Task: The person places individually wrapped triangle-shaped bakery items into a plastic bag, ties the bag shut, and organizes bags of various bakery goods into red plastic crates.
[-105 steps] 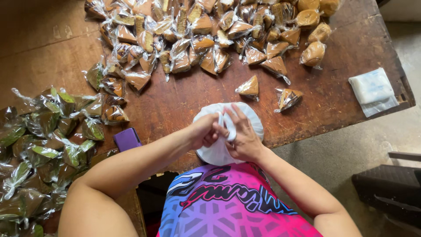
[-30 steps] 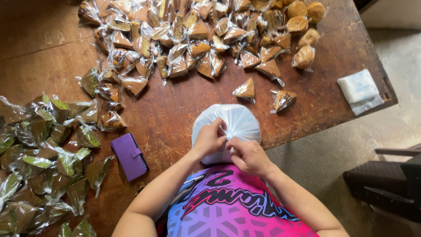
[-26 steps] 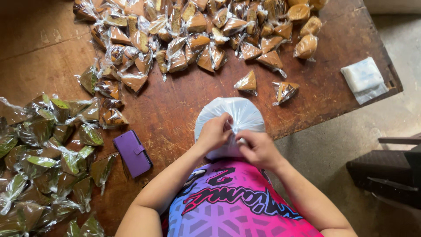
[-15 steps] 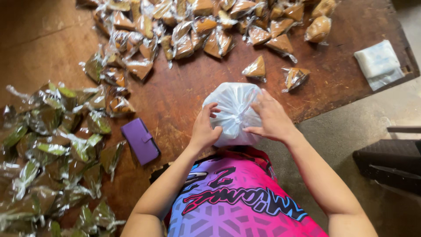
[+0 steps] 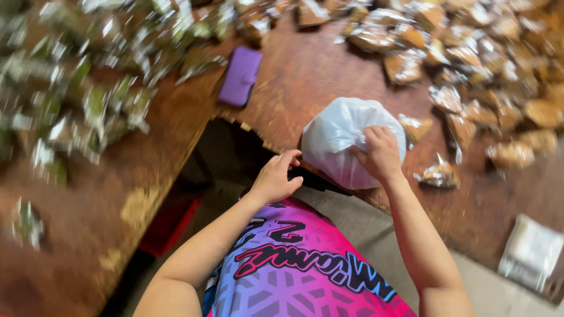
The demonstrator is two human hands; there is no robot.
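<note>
Pinching the white bag [image 5: 346, 141] at its gathered top, the right hand [image 5: 379, 154] alone holds it; the left hand [image 5: 276, 179], half-curled and seemingly empty, hovers off the surface [image 5: 329, 76], so the bag could slip over the edge.

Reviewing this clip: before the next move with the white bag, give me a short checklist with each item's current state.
1. Right hand grips the gathered top of the white plastic bag: ok.
2. Left hand on the bag: not ok, it is off the bag, at the table edge.
3. Bag supported by the wooden table: ok, though it sits close to the edge.
4. Bag neck tied shut: cannot tell, the fingers cover it.
5. Purple wallet apart from the bag: ok.
6. Wrapped snack packet beside the bag, touching or not: cannot tell, image is blurred.
</note>
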